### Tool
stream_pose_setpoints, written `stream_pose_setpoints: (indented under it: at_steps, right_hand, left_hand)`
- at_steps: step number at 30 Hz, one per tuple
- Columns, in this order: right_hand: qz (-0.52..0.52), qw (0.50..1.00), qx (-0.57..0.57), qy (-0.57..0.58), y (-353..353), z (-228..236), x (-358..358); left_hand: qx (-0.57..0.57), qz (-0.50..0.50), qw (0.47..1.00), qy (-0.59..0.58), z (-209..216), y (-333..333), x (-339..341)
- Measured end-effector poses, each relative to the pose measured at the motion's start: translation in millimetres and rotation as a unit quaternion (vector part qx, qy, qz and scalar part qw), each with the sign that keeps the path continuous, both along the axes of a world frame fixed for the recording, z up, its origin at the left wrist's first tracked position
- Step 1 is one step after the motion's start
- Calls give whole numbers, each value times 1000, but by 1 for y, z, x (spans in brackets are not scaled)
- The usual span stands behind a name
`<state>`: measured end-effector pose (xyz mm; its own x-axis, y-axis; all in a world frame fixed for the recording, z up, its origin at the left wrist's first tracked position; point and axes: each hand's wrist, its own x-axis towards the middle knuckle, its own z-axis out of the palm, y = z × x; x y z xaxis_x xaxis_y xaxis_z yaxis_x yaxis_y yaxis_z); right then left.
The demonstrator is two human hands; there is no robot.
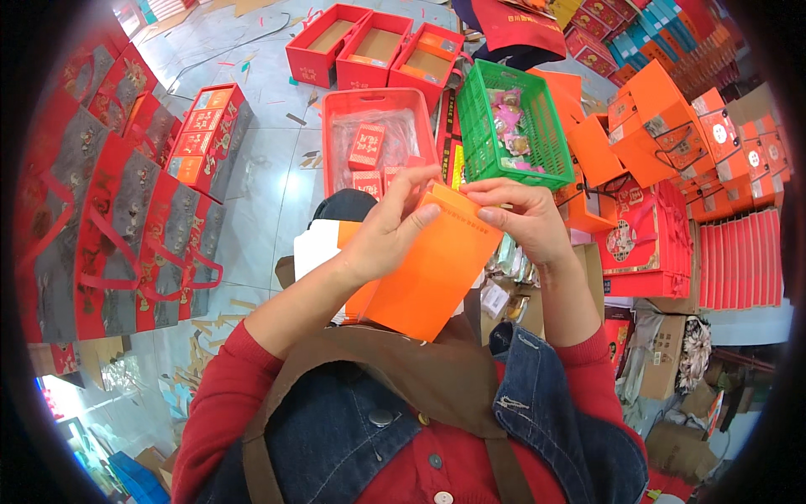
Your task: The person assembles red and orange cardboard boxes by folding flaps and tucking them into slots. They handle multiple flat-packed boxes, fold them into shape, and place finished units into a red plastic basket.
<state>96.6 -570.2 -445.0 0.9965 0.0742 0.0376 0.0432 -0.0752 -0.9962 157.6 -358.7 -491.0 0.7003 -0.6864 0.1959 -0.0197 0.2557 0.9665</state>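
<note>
A bright orange paper carton (438,267) with an open top edge is tilted over my lap. My left hand (388,220) grips its upper left side, thumb on the near face and fingers behind. At the upper right corner, my right hand (522,217) pinches the carton's rim between thumb and fingers. Flat white and orange card pieces (319,252) lie beneath it on my lap, partly covered by my left forearm. Just beyond my hands is a red plastic crate (330,126), lined with clear film, holding small red boxes (367,146).
A green basket (478,126) with wrapped pieces stands right of the crate. Red open boxes (323,42) line up behind it. Grey-and-red gift bags (109,227) crowd the left; orange bags (655,126) and a red gift box (642,231) are stacked right. Scraps litter the tiled floor (252,193).
</note>
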Motion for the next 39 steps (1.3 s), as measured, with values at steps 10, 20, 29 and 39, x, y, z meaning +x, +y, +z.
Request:
stream_pose_setpoints:
  at_steps: [10, 20, 29, 39]
  right_hand:
    - [11, 1000, 18, 0, 15, 13, 5]
    - [-5, 999, 38, 22, 23, 1, 4]
    - [-134, 980, 127, -81, 16, -20, -27]
    - [-201, 972, 95, -75, 34, -22, -36]
  left_hand:
    - [-29, -12, 999, -33, 7, -5, -5]
    - [2, -1, 1000, 21, 0, -3, -6]
    - [-25, 26, 999, -21, 10, -2, -1]
    - [-5, 2, 999, 34, 4, 1, -5]
